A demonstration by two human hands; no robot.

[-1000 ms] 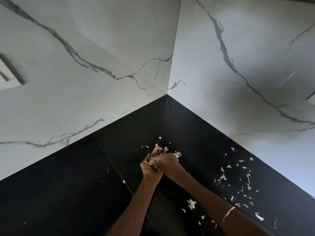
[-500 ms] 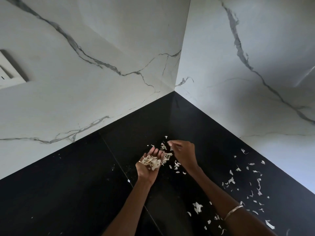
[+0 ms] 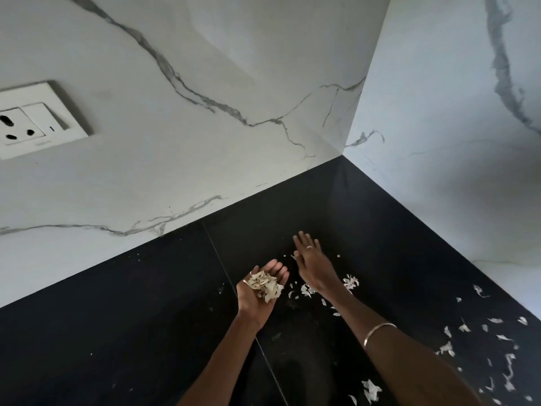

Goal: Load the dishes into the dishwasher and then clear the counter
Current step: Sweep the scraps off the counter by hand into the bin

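Head view, left hand: my left hand (image 3: 259, 291), low centre of the frame, is turned palm up and cupped around a small heap of pale, papery peel scraps (image 3: 265, 284).
Head view, right hand: my right hand (image 3: 311, 263), just right of it, is flat with straight fingers, palm down over the glossy black stone counter (image 3: 117, 317), holding nothing.
Head view, loose scraps: more white peel flakes (image 3: 351, 281) lie by the right wrist, another scatter of flakes (image 3: 494, 341) at lower right, and one larger piece (image 3: 370, 389) near the bottom edge.
Handling: I judge them nearly weightless, dry and brittle; pinching singly is slow, so sweep them with the flat edge of the hand into the cupped palm, gently, as a draught would shift them.
Surroundings: a white wall socket plate (image 3: 35, 120) at upper left on the veined marble-look wall (image 3: 205, 68).
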